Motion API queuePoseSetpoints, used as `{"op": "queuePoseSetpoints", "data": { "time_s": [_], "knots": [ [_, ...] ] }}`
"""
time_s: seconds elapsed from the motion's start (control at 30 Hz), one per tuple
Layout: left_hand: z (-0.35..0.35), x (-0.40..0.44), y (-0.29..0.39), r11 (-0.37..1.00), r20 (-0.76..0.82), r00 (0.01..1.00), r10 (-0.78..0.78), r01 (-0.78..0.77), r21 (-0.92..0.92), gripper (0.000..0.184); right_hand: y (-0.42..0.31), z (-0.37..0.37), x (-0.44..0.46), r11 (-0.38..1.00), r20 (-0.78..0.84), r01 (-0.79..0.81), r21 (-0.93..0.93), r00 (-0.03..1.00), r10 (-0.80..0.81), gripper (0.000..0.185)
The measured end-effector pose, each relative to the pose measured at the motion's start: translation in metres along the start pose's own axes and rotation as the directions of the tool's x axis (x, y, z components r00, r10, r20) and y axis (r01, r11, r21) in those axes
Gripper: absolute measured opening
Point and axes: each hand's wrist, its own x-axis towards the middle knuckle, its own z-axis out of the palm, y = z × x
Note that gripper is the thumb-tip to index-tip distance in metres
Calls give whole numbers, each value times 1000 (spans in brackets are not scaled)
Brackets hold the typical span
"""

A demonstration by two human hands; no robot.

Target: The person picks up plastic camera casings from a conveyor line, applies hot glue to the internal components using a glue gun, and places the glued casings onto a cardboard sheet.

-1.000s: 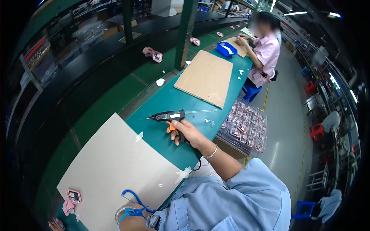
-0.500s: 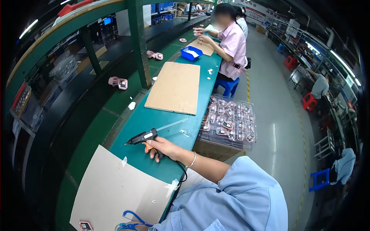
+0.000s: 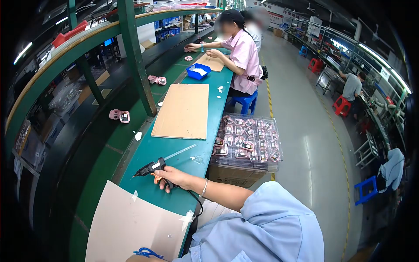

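My right hand (image 3: 172, 177) is wrapped around the grip of a black hot glue gun (image 3: 150, 168), fingers by its orange trigger. The nozzle points left over the green bench, and a clear glue stick (image 3: 180, 151) sticks out of its back. A black cord runs down from the grip past my wrist. At the bottom edge, a blue coiled cord (image 3: 148, 252) lies by a sliver of my left arm; the left hand's fingers are out of frame. Below the glue gun, a pale board (image 3: 131, 222) is taped to the bench.
A cardboard sheet (image 3: 181, 111) lies farther along the bench, before a blue bin (image 3: 198, 71) with white pieces. Pink-cased items (image 3: 120, 115) sit on the green conveyor at left. Clear trays of packed items (image 3: 246, 139) are stacked at right. A co-worker in pink (image 3: 244, 56) sits beyond.
The view has shifted, and the pink-cased item at the bottom of the board has left the frame. My right hand still grips the glue gun. The co-worker's arm now reaches toward the conveyor.
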Motion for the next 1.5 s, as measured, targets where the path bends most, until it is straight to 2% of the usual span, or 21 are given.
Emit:
{"op": "queuePoseSetpoints", "data": {
  "time_s": [0.2, 0.23, 0.27, 0.3, 0.33, 0.4, 0.43, 0.5, 0.67, 0.7, 0.77, 0.83, 0.87, 0.93, 0.97, 1.1, 1.13, 1.27, 1.3, 1.43, 1.5],
  "knots": [
    [-27, -33, 1, 978, -292, 944, -151, 187, 97, 11, 6, -1, 4, 998, -36, -22, 57, 999, 24, 27],
    [-32, -40, -4, 980, -440, 889, -123, 179, 87, 11, 4, 0, 3, 999, -34, -26, 31, 999, 27, 28],
    [-38, -48, -10, 984, -571, 817, -88, 162, 80, 12, 1, 2, 1, 1000, -39, -24, 7, 999, 24, 28],
    [-51, -62, -13, 977, -650, 748, -136, 208, 35, 13, -1, 5, -2, 999, -54, -38, 6, 998, 39, 28],
    [-55, -71, -21, 965, -792, 605, -76, 246, 95, 15, -4, 7, -3, 999, -77, -47, 0, 996, 47, 29],
    [-86, -70, -20, 803, -934, 345, -90, 580, 136, 15, -7, 6, -6, 999, -52, -36, 9, 998, 37, 29],
    [-106, -71, -25, 681, -961, 265, -82, 719, 140, 15, -7, 6, -8, 1000, -61, -4, 15, 998, 5, 29],
    [-148, -81, -38, 548, -997, 35, -63, 836, -5, 16, -8, 3, -15, 999, -83, 37, 37, 996, -34, 30],
    [-268, -128, -71, 485, -978, -207, -30, 852, -195, 17, -13, -15, -25, 989, -58, -21, 149, 998, 30, 32],
    [-292, -144, -78, 475, -976, -215, -27, 857, -202, 17, -14, -15, -25, 987, -49, -29, 160, 998, 37, 32],
    [-340, -179, -92, 294, -972, -233, 21, 931, -216, 18, -15, -15, -23, 976, -79, -56, 209, 994, 74, 33],
    [-386, -216, -103, -107, -997, -42, 65, 993, -49, 21, -15, -23, -22, 959, 5, -141, 247, 990, 144, 32],
    [-401, -220, -109, -115, -998, -47, 49, 992, -52, 21, -16, -24, -22, 954, -3, -144, 263, 989, 150, 32],
    [-427, -224, -123, -264, -998, -28, 62, 964, -44, 27, -22, -27, -20, 922, 27, -176, 344, 984, 177, 33],
    [-441, -234, -130, -266, -998, -34, 55, 963, -48, 27, -23, -29, -19, 919, 24, -181, 350, 983, 184, 33],
    [-482, -280, -154, -438, -956, 250, 153, 885, 161, 31, -22, -32, -16, 891, 21, -216, 400, 974, 226, 35],
    [-487, -289, -156, -439, -959, 244, 143, 885, 159, 31, -21, -32, -16, 886, 18, -221, 408, 972, 234, 35],
    [-507, -313, -161, -266, -997, -68, 25, 961, -72, 30, -21, -32, -15, 857, 2, -241, 456, 963, 270, 37],
    [-506, -310, -165, -263, -997, -70, 19, 962, -73, 30, -21, -34, -13, 856, -4, -241, 458, 962, 273, 37],
    [-492, -291, -160, -122, -929, -258, -266, 965, -233, 33, -18, -35, -13, 834, 54, -268, 483, 959, 278, 39],
    [-485, -287, -158, -117, -930, -255, -267, 966, -231, 32, -18, -35, -13, 837, 54, -266, 478, 960, 274, 39]
  ]
}}
